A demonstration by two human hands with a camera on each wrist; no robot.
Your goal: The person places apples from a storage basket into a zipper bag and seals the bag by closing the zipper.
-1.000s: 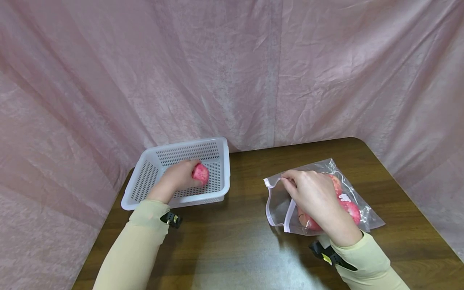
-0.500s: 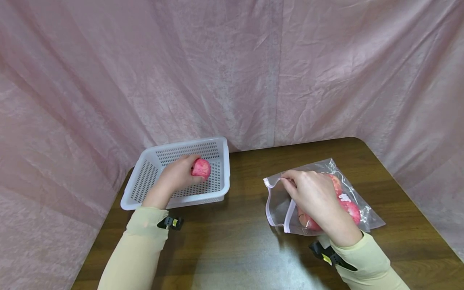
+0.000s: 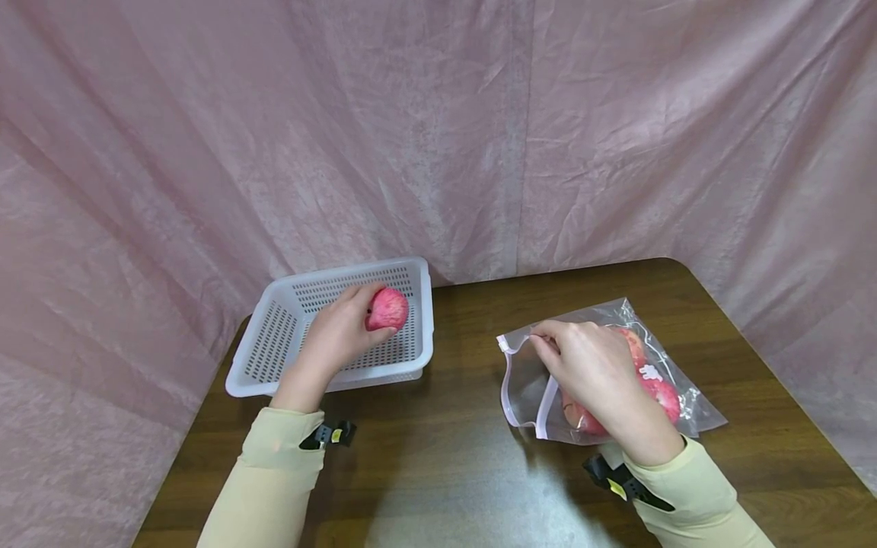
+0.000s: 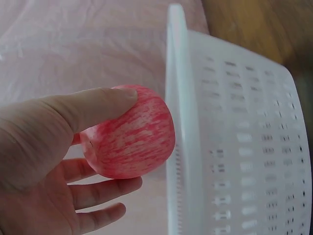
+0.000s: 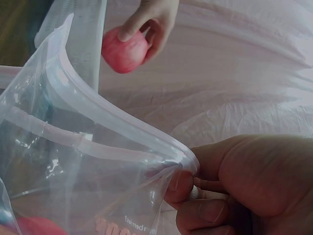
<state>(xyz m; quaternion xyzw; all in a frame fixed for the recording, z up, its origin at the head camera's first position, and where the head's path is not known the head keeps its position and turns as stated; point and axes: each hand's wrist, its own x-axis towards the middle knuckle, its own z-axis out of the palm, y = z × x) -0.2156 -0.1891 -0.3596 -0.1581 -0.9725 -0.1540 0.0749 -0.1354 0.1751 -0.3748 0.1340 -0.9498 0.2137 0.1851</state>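
Head view: from my remote post I see the left hand (image 3: 336,335) holding a red apple (image 3: 390,308) over the white basket (image 3: 426,320). Left wrist close-up shows the apple pressed between thumb (image 4: 95,105) above and fingers (image 4: 107,191) beneath, near the rim. Right hand (image 3: 592,365) pinches the mouth edge of a clear zip bag (image 3: 546,403) with more red fruit (image 3: 663,396) inside. On the bag I can make out a small white figure (image 3: 649,372) and lettering (image 5: 139,229) that appears to read "berries?", partly cut off. The bag's mouth gapes toward the basket, a stretch of brown table (image 3: 452,457) between them; the table's back edge borders a pink curtain (image 3: 438,137).
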